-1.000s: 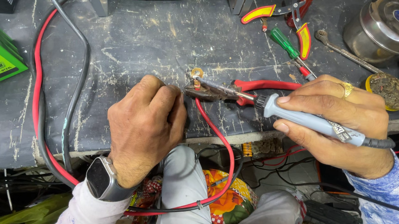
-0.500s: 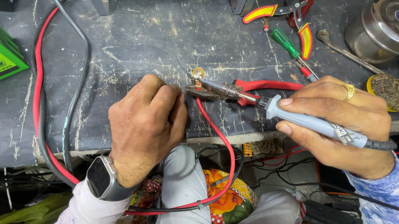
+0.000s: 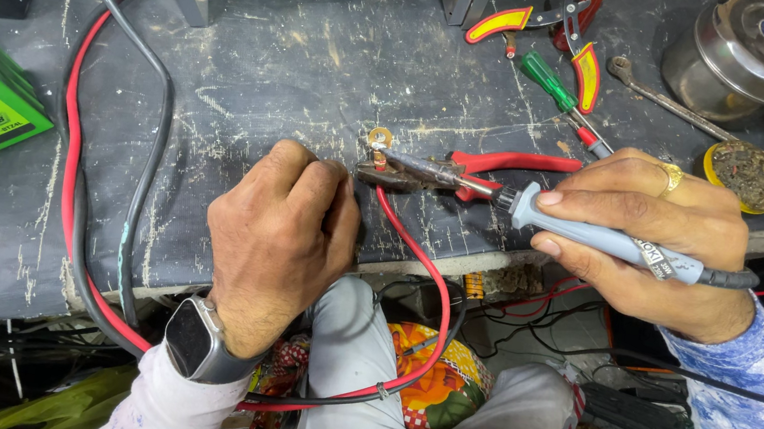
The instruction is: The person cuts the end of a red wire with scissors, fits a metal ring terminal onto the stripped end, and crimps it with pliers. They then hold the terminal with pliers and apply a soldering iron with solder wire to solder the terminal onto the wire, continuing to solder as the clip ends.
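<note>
Little has moved since the earlier frame: our right hand and the iron sit a touch further right, the left unchanged.

Left hand is curled into a near fist on the bench, fingers closed over the end of the red wire; what exactly they pinch is hidden. Right hand is wrapped shut round the iron's grey handle, thumb along the top, tip pointed left at the ring lug near mid-bench.

Red-handled pliers lie there too, jaws at the lug; whether they clamp it we cannot tell.

Handling, as we judge it: the lug is small, light and likely hot, best kept in the pliers, not fingers. The wire is soft and springy; hold it by the insulation well back from the joint. Take the iron by the handle only.
</note>
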